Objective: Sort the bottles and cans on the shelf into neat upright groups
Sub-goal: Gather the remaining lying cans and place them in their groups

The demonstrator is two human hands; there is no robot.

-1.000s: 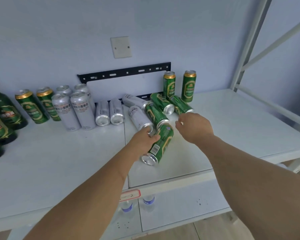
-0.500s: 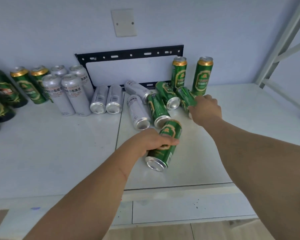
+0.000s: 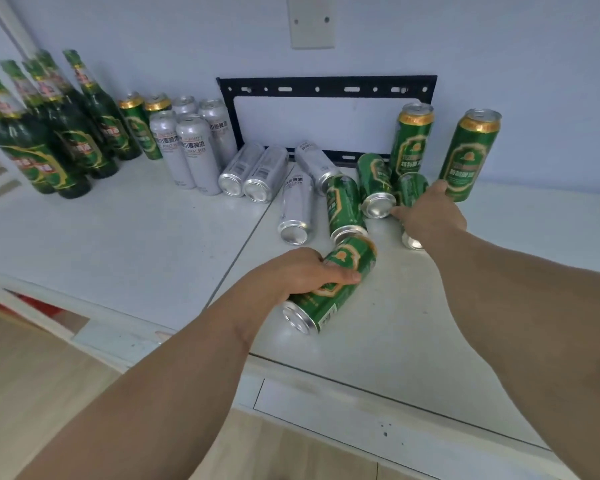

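My left hand (image 3: 302,273) grips a green can (image 3: 329,299) lying on its side near the front of the white shelf (image 3: 118,244). My right hand (image 3: 430,213) is closed over another lying green can (image 3: 411,188), mostly hidden beneath it. Two more green cans (image 3: 343,206) (image 3: 374,183) lie between the hands. Several silver cans (image 3: 295,209) lie on their sides behind them. Two green cans (image 3: 411,140) (image 3: 470,154) stand upright at the back right. Upright silver cans (image 3: 196,150) and green cans (image 3: 136,123) stand at the back left.
Several green glass bottles (image 3: 49,140) stand grouped at the far left. A black metal bracket (image 3: 326,86) and a white wall plate (image 3: 312,20) are on the wall behind. The shelf's front edge (image 3: 361,386) runs below my arms, with wooden floor beneath.
My right hand has closed down onto the lying green can by the upright pair. My left hand keeps its grip on the front green can. The view has swung left, showing the bottles.
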